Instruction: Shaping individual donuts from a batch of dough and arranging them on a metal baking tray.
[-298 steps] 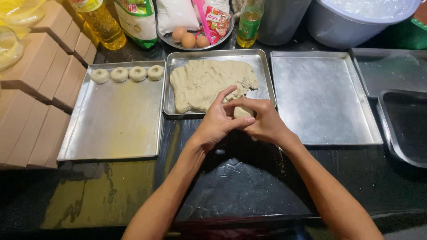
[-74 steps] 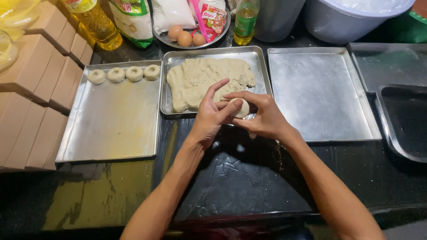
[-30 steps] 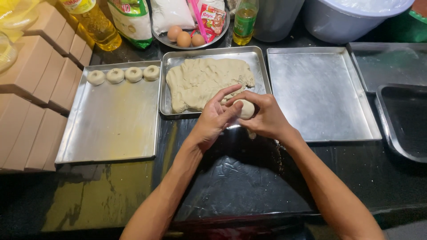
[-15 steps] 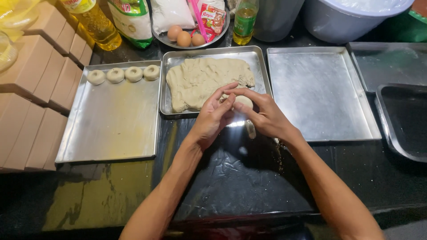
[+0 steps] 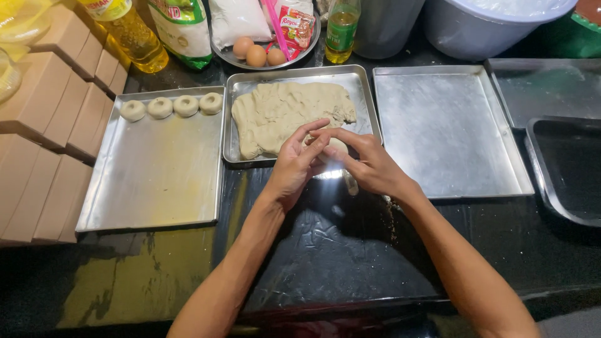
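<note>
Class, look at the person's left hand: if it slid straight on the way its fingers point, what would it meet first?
Most likely the right hand and the small dough piece held between them: the left hand points up and rightward, fingertips already touching there. Depth is hard to judge.

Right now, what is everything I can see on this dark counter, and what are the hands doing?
small ring-shaped dough pieces: four, pale beige, in a row along the far edge of the left metal tray
slab of soft dough: one, beige, in the middle metal tray
bare metal tray: one, silver, right of the middle one
dark baking pan: one, black, far right
eggs: three, brown, in a round dish at the back
cooking oil bottle: one, yellow, back left
cardboard boxes: several, tan, stacked at left
plastic tub: one, grey-white, back right
small dough lump: one, beige, between the fingertips
left hand: fingertips meet the lump
right hand: fingers cup the lump
</note>
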